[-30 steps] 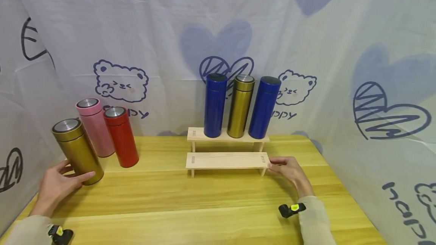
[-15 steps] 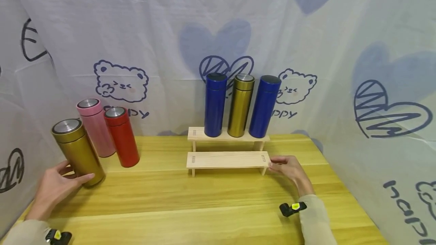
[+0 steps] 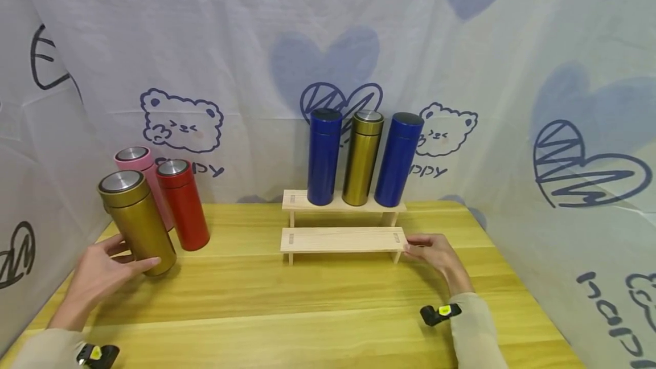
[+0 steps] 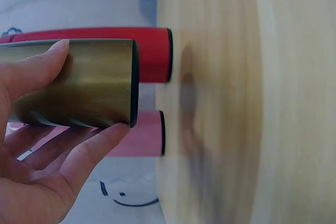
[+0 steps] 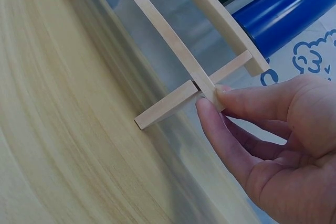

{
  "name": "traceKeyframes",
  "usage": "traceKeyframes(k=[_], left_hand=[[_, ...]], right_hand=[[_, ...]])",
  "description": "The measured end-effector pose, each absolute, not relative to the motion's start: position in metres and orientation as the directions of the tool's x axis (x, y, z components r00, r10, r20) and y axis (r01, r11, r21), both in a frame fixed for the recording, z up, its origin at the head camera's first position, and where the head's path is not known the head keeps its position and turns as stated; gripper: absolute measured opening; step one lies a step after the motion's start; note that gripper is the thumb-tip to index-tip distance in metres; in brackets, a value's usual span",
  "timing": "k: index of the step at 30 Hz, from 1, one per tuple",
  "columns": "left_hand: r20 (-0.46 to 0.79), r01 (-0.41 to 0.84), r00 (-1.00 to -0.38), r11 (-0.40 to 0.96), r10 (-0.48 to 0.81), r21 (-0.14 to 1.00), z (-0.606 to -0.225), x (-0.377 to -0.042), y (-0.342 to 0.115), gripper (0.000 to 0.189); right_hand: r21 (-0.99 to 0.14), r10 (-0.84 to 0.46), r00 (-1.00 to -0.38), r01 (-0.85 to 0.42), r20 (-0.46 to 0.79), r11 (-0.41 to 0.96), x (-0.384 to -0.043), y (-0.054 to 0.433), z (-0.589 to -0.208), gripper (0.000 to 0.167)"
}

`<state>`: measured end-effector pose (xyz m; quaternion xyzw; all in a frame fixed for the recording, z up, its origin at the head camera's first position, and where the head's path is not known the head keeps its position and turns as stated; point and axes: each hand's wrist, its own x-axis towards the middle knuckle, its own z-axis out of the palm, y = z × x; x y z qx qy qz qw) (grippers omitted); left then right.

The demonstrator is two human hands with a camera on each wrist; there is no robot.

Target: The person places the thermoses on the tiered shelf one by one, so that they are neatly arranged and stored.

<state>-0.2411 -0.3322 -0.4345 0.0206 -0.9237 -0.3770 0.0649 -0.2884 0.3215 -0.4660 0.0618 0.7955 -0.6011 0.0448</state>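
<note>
Head view: left hand [image 3: 99, 269] wraps thumb and fingers round the gold flask [image 3: 137, 222], lifted just clear of the table [image 3: 328, 312]. Red flask [image 3: 183, 205] stands just beyond the fingertips. Right hand [image 3: 435, 258] pinches the lower shelf [image 3: 342, 240] end, probably steadying it.

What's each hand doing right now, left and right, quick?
Left hand: grips the gold metal flask with silver lid.
Right hand: pinches the end of the pale wooden two-tier shelf.
</note>
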Motion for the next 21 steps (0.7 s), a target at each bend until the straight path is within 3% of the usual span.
traceKeyframes(k=[9, 21], left_hand=[[0.089, 0.055, -0.996, 0.699, -0.012, 0.713, -0.421, -0.239, -0.306, 0.092], [0.123, 0.141, -0.990, 0.660, 0.075, 0.737, -0.416, -0.241, -0.267, 0.082]], right_hand=[[-0.967, 0.013, -0.991, 0.136, -0.137, 0.216, -0.288, 0.325, -0.462, 0.044], [-0.954, 0.043, -0.990, 0.144, -0.138, 0.262, -0.287, 0.320, -0.465, 0.043]])
